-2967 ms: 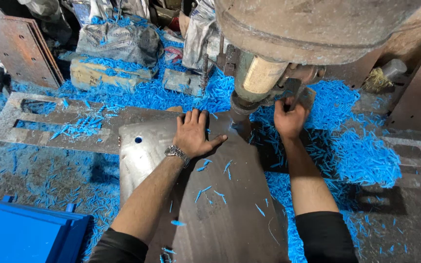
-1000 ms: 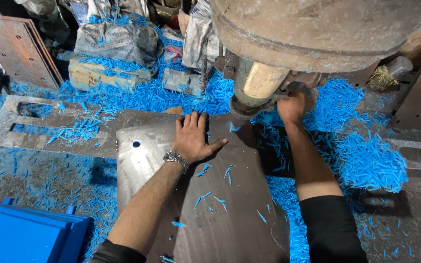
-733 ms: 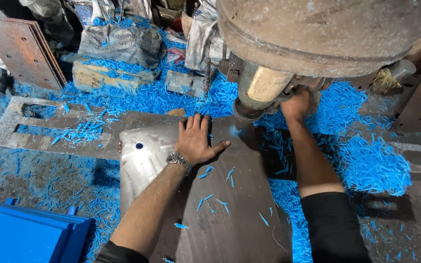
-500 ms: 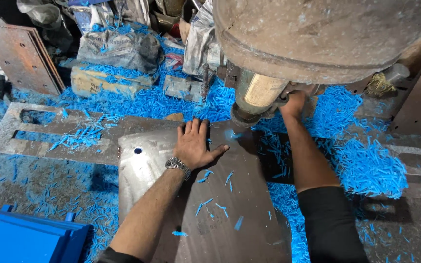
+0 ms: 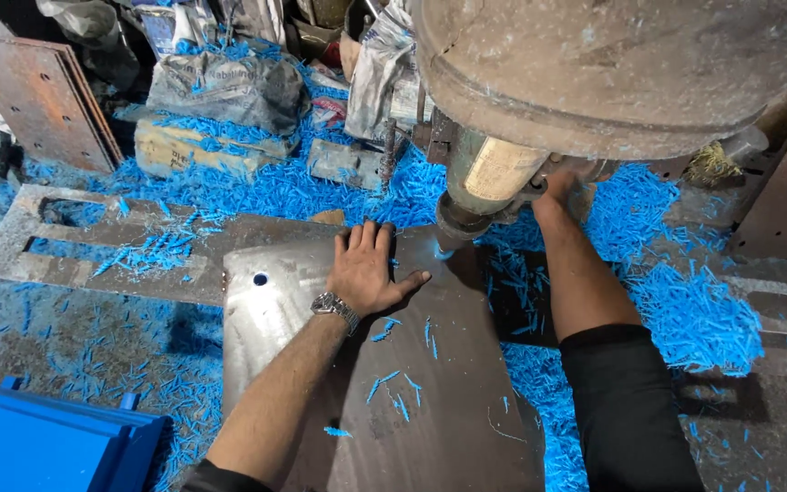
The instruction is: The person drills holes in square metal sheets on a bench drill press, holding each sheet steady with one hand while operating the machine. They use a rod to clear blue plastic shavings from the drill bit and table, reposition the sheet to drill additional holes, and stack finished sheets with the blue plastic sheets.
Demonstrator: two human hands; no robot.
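Right hand (image 5: 559,187) moved up under machine (image 5: 612,73); left hand (image 5: 366,269) flat on sheet (image 5: 430,401).

A metal wristwatch (image 5: 334,305) circles the left wrist; black sleeves (image 5: 626,401) cover both upper arms.

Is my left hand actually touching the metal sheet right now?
Touching. The head view shows the left hand pressed flat, palm down with fingers spread, on the metal sheet, no gap under it.

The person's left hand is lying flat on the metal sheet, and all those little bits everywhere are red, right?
Not quite. The head view shows the little bits are blue, not red. The left hand does lie flat on the metal sheet.
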